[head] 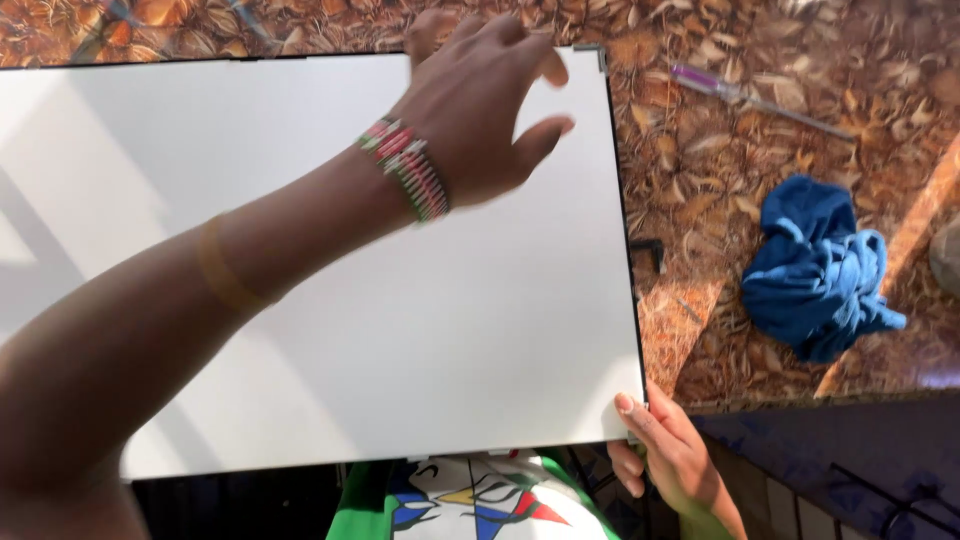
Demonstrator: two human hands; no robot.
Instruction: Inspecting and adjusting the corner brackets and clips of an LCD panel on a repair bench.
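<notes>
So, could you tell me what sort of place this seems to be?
Probably an informal repair bench or home work table. A white panel lies on a table with a leaf-pattern cover, with a screwdriver and a blue rag beside it.

From my remote seat, the white panel (400,300) reads as a smooth, matt sheet with a thin dark metal-looking rim, and the counter (700,180) beneath it is glossy, printed with a brown leaf pattern that catches the sun. Toward the counter's right edge the blue rag (820,265) is soft, crumpled cloth. Near the far edge the screwdriver (750,98) pairs a clear purple plastic handle with a shiny metal shaft.
</notes>
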